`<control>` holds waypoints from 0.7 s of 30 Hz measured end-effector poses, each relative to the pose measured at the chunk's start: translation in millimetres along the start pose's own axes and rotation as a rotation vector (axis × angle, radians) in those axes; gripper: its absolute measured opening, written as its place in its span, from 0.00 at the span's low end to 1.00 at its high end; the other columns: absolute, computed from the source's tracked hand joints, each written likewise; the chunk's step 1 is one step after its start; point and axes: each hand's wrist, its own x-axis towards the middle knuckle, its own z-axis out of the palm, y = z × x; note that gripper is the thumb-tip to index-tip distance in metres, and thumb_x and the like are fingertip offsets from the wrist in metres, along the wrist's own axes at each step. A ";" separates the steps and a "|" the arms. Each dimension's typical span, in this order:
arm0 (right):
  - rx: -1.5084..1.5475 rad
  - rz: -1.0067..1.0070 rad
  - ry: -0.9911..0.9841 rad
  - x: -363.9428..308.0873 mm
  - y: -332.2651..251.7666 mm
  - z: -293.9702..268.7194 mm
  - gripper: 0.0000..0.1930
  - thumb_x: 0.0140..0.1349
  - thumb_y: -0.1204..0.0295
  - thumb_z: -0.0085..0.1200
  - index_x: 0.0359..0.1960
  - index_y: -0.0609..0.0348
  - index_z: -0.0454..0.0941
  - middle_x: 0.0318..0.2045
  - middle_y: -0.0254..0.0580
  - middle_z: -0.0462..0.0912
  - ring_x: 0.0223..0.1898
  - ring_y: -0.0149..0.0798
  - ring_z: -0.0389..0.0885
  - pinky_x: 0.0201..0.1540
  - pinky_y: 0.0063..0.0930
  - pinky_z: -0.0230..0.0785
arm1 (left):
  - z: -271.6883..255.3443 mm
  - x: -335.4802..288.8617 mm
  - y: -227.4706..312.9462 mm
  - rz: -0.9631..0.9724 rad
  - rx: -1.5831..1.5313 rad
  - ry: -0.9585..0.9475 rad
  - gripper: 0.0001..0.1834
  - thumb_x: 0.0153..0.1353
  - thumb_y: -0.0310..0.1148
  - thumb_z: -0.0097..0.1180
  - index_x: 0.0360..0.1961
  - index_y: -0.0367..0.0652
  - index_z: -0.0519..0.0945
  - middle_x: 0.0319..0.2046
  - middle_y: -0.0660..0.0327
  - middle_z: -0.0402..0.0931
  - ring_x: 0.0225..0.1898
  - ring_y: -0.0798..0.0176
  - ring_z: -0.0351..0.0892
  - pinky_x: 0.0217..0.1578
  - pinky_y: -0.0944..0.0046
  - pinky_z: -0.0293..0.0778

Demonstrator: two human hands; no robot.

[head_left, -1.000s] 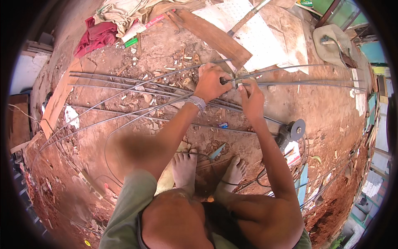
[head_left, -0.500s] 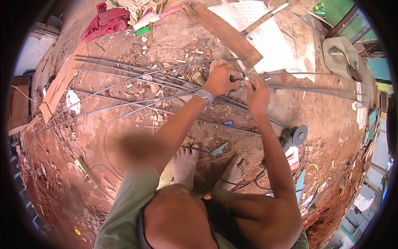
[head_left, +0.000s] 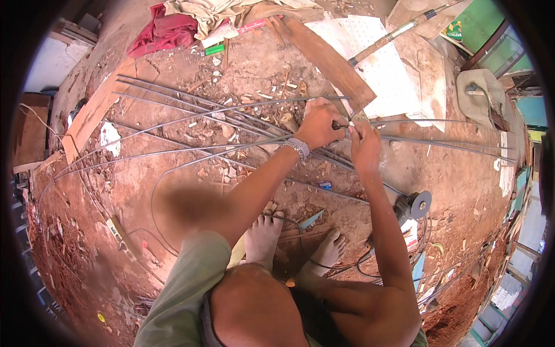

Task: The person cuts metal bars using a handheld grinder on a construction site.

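My left hand, with a watch on its wrist, is closed around thin grey metal rods, whose bent lengths run in from the left. A small dark piece pokes out at its fingertips; its kind does not show. Right beside it, my right hand is closed in a pinch on a small pale stick, mostly hidden by the fingers. Beyond my right hand, more rod lengths stretch to the right. Several straight rods lie crossed on the ground under my left forearm.
An angle grinder with a grey disc lies by my right forearm, its cord looping near my feet. Ahead are a wooden board, white sheets and cloths. A power strip lies left; wood chips litter the ground.
The whole view has shifted slightly, so things sit a little lower and further right. Both hands stay together at the rods, with only slight finger movement.
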 end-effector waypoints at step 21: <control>-0.073 0.026 -0.015 -2.1 2.0 -6.7 0.07 0.67 0.71 0.54 0.42 0.60 0.78 0.33 0.55 0.81 0.36 0.58 0.78 0.59 0.49 0.62 | 1.9 2.2 -0.5 0.010 -0.002 -0.009 0.12 0.45 0.39 0.68 0.33 0.53 0.89 0.37 0.65 0.81 0.53 0.54 0.71 0.59 0.52 0.56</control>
